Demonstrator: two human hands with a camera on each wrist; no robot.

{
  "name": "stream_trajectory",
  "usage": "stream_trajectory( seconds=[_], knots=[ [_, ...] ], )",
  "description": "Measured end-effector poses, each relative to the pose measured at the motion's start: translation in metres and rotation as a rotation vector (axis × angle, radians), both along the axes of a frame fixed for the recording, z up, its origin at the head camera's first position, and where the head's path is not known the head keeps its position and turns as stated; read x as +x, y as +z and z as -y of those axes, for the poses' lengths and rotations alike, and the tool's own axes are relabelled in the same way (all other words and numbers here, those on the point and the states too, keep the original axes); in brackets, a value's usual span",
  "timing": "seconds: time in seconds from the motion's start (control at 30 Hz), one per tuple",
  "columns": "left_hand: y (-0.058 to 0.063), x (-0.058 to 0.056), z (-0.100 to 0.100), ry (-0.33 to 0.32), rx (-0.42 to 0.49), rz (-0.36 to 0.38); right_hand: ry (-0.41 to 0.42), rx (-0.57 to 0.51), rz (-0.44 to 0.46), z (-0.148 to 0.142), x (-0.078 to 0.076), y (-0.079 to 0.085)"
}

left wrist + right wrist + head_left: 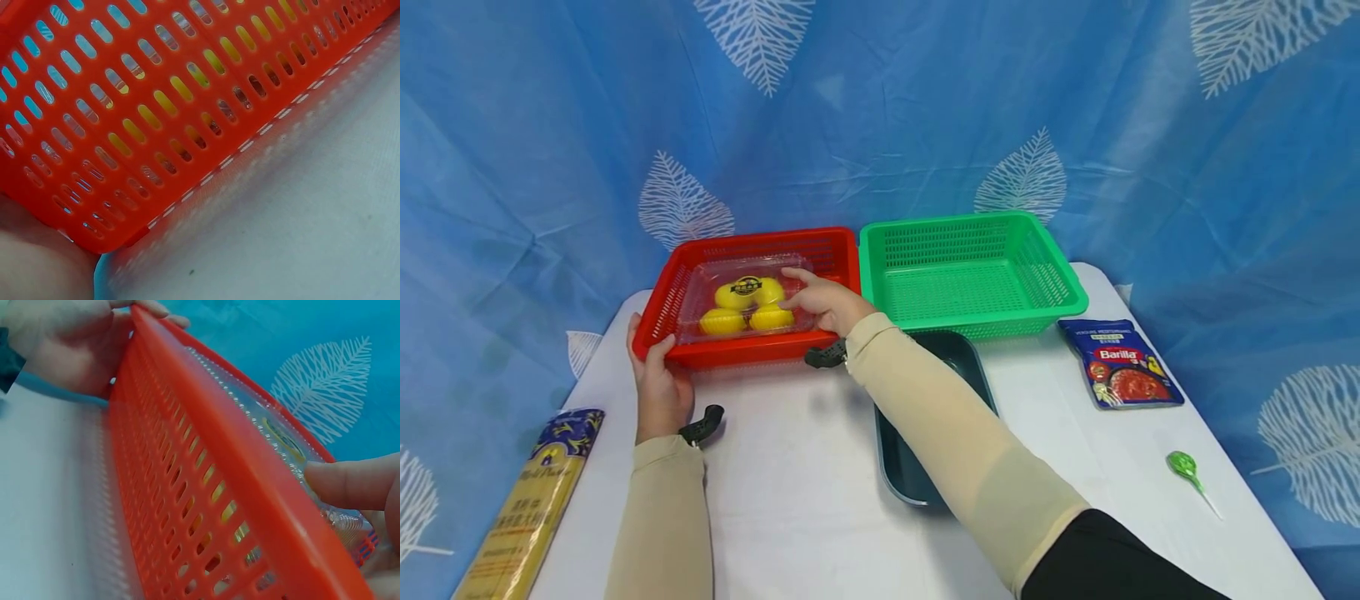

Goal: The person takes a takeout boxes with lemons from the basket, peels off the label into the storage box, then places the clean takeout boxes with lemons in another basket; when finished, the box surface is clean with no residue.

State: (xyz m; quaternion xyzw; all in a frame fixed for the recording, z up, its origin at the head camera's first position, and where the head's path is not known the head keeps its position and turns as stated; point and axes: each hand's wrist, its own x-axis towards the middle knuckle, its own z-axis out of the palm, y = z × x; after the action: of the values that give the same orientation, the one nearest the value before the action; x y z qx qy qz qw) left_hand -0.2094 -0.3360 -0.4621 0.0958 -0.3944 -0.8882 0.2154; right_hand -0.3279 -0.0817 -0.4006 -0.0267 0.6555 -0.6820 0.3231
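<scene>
A red slotted basket (752, 357) stands at the back left of the table. Inside it lies a clear plastic box (696, 292) with several yellow fruits (722, 322) and a black-printed label on its lid. My left hand (660, 390) grips the basket's front left corner, thumb over the front rim and fingers along the left side. With my right hand (829, 302) I hold the box's right end between thumb and fingers. In the right wrist view the thumb (353, 482) presses the lid's edge just inside the basket rim (250, 465). The box's underside is hidden.
A green basket (955, 323) adjoins the red one on the right. My right forearm passes over a dark tray (901, 467). A blue Barilla pouch (1120, 367) and a green lollipop (1182, 464) lie at the right. A long yellow pasta pack (527, 508) lies along the left edge.
</scene>
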Motion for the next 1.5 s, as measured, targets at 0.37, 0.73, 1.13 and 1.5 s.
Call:
stream_trajectory(
  seconds=[0.37, 0.73, 1.13, 1.5],
  knots=[
    [-0.0005, 0.0019, 0.0001, 0.003, -0.026, -0.002, -0.048, -0.053, 0.053, 0.0001, -0.0003, -0.0004],
    [-0.0014, -0.0002, 0.0007, -0.001, -0.033, -0.01, -0.092, -0.098, 0.074, -0.0006, 0.0006, 0.0008],
    [-0.001, 0.0013, 0.0012, -0.004, -0.039, -0.001, -0.108, -0.101, 0.068, 0.0009, 0.0039, 0.0015],
    [-0.0008, 0.0027, 0.0014, -0.009, -0.033, -0.003, -0.1, -0.077, 0.035, 0.0019, 0.0067, 0.0028]
  ],
)
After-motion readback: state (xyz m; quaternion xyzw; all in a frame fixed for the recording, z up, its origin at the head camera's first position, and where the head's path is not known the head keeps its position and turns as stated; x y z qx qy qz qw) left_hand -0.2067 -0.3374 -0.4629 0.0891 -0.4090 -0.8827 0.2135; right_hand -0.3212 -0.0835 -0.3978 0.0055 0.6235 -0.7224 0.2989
